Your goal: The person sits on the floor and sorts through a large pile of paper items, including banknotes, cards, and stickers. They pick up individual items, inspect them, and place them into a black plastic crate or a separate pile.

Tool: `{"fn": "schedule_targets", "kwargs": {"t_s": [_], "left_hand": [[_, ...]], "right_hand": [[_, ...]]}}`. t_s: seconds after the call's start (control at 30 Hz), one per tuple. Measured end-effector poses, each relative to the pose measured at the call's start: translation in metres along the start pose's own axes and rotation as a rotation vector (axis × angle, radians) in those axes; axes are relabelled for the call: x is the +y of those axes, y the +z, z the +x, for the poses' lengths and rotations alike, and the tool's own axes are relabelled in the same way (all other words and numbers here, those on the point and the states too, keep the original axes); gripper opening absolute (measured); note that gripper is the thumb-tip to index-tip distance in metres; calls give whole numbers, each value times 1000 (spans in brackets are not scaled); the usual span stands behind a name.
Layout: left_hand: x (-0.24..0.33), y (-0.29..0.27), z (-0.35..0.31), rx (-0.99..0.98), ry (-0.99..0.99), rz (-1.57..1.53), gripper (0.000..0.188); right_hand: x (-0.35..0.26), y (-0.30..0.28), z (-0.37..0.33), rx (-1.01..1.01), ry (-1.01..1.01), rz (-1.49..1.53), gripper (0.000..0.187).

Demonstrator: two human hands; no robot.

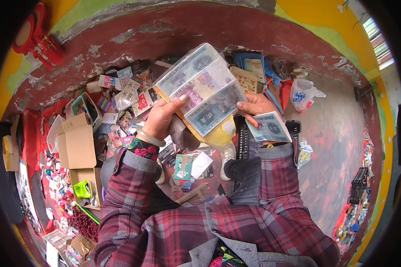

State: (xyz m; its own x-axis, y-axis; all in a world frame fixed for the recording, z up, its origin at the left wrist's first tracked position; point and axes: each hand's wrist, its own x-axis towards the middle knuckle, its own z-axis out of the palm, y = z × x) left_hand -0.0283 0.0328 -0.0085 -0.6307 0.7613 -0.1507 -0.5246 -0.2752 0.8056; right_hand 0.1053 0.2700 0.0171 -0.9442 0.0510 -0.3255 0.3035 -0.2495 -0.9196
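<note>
Held up in front of me is a clear plastic-covered pack of printed paper notes (pixel 205 91), showing pink and blue-green notes in bands, with yellow-orange backing at its edge. My left hand (pixel 161 118) grips its left edge, thumb on the front. At the pack's right edge, my right hand (pixel 257 108) has its thumb against the plastic. That same hand also holds a small blue-green bundle of notes (pixel 272 127) against its palm, fanned toward the wrist. Below the pack hangs a yellow plastic bag or wrapper (pixel 223 132), partly hidden.
Piled packets and cards (pixel 127 93) lie along the wall. An open cardboard box (pixel 78 142) stands at left, a green plastic item (pixel 81 190) inside. A white plastic bag (pixel 304 94) sits at right. Between my feet are a teal card (pixel 182 167) and a white card (pixel 201 164).
</note>
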Motion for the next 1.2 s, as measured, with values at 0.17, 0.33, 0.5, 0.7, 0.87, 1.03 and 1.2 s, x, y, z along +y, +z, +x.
{"fn": "schedule_targets", "kwargs": {"t_s": [0.17,0.33,0.5,0.7,0.87,1.03,1.2], "left_hand": [[-1,-6,3,-26,-62,-1,34],[-4,-3,4,-68,-55,-40,40],[4,14,-3,-114,-63,-56,45],[-3,3,1,-81,-83,-72,46],[-4,6,0,-84,-58,-73,45],[-5,0,1,-60,-65,-47,41],[-8,-2,8,25,-41,-12,35]], "right_hand": [[-4,1,-2,14,5,-39,15],[1,-5,-4,-8,-63,-60,16],[-6,2,-10,-28,-149,-97,17],[-4,3,-11,22,-165,-171,40],[2,-3,-7,30,-164,-197,50],[3,-4,-5,36,-188,-161,33],[5,-8,5,18,-62,-103,20]]}}
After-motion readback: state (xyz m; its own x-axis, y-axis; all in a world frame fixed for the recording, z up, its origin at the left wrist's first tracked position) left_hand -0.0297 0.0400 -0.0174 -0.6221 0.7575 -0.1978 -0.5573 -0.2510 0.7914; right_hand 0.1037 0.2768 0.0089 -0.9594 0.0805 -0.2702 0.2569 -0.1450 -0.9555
